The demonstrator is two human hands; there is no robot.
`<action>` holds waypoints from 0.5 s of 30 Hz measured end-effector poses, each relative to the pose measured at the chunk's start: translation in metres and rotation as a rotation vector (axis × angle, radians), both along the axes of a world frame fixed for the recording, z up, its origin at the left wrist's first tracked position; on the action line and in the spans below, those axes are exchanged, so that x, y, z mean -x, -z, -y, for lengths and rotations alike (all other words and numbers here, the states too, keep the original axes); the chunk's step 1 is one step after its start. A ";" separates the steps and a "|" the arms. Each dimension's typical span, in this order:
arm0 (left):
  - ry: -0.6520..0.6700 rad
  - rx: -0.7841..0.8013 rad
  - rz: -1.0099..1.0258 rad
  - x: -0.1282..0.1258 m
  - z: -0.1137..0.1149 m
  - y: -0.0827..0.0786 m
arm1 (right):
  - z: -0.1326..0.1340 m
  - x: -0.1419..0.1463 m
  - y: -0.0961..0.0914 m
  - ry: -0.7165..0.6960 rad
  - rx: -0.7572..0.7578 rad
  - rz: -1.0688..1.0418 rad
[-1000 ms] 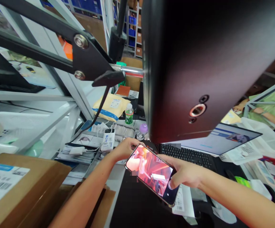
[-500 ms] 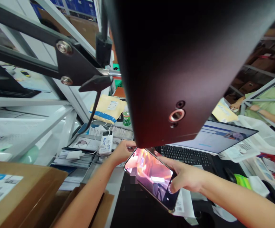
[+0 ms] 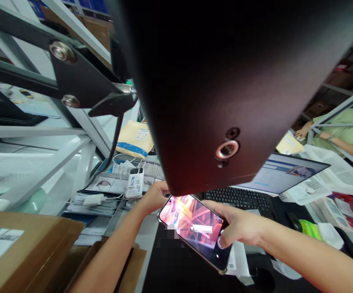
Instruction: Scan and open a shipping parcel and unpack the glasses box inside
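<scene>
I hold a smartphone (image 3: 195, 228) flat over the dark desk, its screen lit pink and orange. My left hand (image 3: 152, 197) grips its far end, fingers curled round the edge. My right hand (image 3: 240, 226) grips the near end, with the thumb resting on the screen's round button. A large dark panel (image 3: 225, 81) on a black arm mount (image 3: 81, 81) hangs just above the phone and hides its top edge.
A laptop (image 3: 274, 179) stands open behind the phone. A white power bank (image 3: 134, 183), papers and a yellow mailer (image 3: 135, 140) lie at the back left. Cardboard boxes (image 3: 20, 248) sit at the near left. Another person in green (image 3: 344, 136) sits at the far right.
The view has shifted so the dark panel fills more of the picture. The phone and both hands have dropped slightly lower. The image on the screen has changed.
</scene>
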State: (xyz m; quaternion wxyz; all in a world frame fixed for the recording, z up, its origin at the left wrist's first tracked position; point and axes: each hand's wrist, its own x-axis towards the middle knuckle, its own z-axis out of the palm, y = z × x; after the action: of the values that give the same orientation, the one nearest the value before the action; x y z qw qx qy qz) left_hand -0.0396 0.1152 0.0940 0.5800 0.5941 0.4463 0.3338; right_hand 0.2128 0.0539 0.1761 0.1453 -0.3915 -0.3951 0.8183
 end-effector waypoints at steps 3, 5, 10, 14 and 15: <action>0.010 -0.027 -0.015 0.000 0.000 0.002 | 0.000 0.000 0.001 0.014 0.007 -0.005; 0.023 -0.047 -0.024 0.001 0.000 0.002 | 0.000 0.000 0.001 0.013 0.010 -0.014; 0.035 -0.126 -0.056 0.001 -0.001 0.001 | 0.001 -0.002 0.001 -0.007 0.010 -0.025; 0.058 -0.171 -0.079 0.001 -0.002 0.004 | 0.002 -0.003 0.000 -0.005 0.006 -0.023; 0.059 -0.177 -0.078 0.001 -0.002 0.005 | 0.003 -0.003 0.000 -0.003 0.002 -0.024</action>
State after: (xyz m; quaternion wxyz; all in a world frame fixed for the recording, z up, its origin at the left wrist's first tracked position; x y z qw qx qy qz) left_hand -0.0406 0.1176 0.0892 0.5171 0.6685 0.4195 0.3313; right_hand 0.2156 0.0512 0.1759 0.1482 -0.3812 -0.3931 0.8235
